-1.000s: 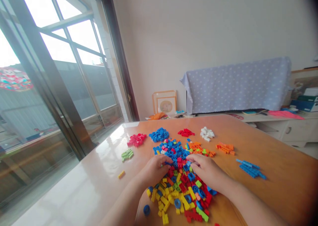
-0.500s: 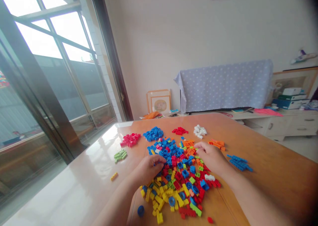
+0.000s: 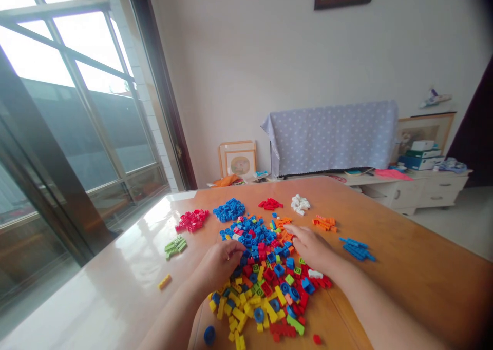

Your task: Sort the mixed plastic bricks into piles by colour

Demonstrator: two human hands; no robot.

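Note:
A large mixed pile of toy building bricks (image 3: 265,278) lies on the table. My left hand (image 3: 223,260) is at the pile's left side, with its fingers bent in close to the thumb by the blue bricks (image 3: 254,232). Whatever those fingers hold, if anything, is hidden. On the other side my right hand (image 3: 311,247) reaches in over the pile, its index finger stretched out at the orange bricks (image 3: 284,222). I see nothing gripped in it. Yellow bricks (image 3: 239,309) gather at the near left of the pile, red and green ones at the near right.
Sorted groups ring the pile on the wooden table (image 3: 404,283): light green (image 3: 175,246), pinkish red (image 3: 191,220), blue (image 3: 229,210), red (image 3: 270,204), white (image 3: 300,203), orange (image 3: 324,223) and long blue bricks (image 3: 357,249). One yellow brick (image 3: 164,282) lies alone at left.
The view has swung slightly to the right, so everything sits farther left. My right hand's fingers have stretched out over the orange bricks. My left hand stays at the pile's left side.

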